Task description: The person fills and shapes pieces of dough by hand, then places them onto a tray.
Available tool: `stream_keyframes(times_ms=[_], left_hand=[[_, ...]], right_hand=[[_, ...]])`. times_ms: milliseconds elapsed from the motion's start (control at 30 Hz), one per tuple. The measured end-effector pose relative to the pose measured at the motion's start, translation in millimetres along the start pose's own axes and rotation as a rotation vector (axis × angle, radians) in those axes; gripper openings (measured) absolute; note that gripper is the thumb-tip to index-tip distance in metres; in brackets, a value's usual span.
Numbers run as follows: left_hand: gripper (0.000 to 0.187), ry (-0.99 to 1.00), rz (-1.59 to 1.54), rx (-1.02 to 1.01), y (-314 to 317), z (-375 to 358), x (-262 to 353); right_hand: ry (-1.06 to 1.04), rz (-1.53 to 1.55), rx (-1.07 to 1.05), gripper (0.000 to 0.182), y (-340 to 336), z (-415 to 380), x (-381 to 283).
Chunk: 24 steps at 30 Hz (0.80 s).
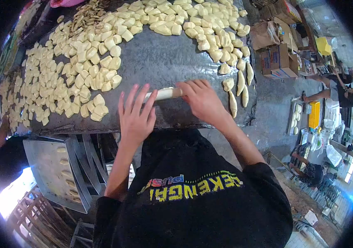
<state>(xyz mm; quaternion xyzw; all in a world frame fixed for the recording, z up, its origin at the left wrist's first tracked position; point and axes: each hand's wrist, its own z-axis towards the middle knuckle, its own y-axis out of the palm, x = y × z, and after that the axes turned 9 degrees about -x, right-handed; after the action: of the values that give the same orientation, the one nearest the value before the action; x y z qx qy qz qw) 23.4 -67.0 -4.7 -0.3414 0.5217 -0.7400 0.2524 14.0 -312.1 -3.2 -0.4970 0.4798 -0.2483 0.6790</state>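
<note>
In the middle of the dark worktop, near its front edge, lies a short wooden rolling pin (177, 91) with pale dough (164, 94) along it. My right hand (203, 99) is closed over the pin's right end. My left hand (137, 118) has its fingers stretched out and spread, fingertips right at the left end of the pale dough. To the right of my right hand are several long, pointed dough rolls (240, 84) and a single dough lump (228, 84).
Many cut dough pieces (85, 58) cover the worktop's left and far side (160, 53). Below left stands a metal tray (48, 165) with shaped dough. To the right are cardboard boxes (278, 62), a yellow crate (314, 115), a dough tray (295, 119) and people (342, 89) farther off.
</note>
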Motion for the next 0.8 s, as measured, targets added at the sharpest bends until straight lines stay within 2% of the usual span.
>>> stream_keyframes(times_ms=[167, 233, 400, 533, 700, 767, 800], left_hand=[[0.048, 0.106, -0.092, -0.191, 45.0, -1.2, -31.6], [0.047, 0.111, -0.172, -0.237, 53.7, 0.1, -33.8], [0.059, -0.149, -0.19, -0.198, 56.1, 32.0, -10.0], [0.065, -0.18, -0.084, -0.248, 66.5, 63.6, -24.0], [0.066, -0.182, -0.019, -0.111, 82.8, 113.3, -54.9], [0.067, -0.178, 0.0, -0.055, 89.4, 134.2, -68.5], [0.067, -0.177, 0.018, -0.006, 90.0, 139.7, -71.8]], right_hand=[[-0.054, -0.034, -0.092, 0.041, 22.6, 2.8, 5.3], [0.036, -0.109, 0.033, 0.045, 34.3, 2.1, 2.6], [0.217, -0.184, 0.029, 0.052, 44.5, 24.4, 5.0], [0.257, -0.283, 0.039, 0.061, 43.5, 51.2, 25.0], [0.209, -0.225, 0.125, 0.064, 42.7, 94.1, 66.0], [0.08, -0.183, 0.268, 0.06, 41.9, 112.2, 85.5], [0.087, -0.16, 0.313, 0.052, 33.2, 121.4, 83.3]])
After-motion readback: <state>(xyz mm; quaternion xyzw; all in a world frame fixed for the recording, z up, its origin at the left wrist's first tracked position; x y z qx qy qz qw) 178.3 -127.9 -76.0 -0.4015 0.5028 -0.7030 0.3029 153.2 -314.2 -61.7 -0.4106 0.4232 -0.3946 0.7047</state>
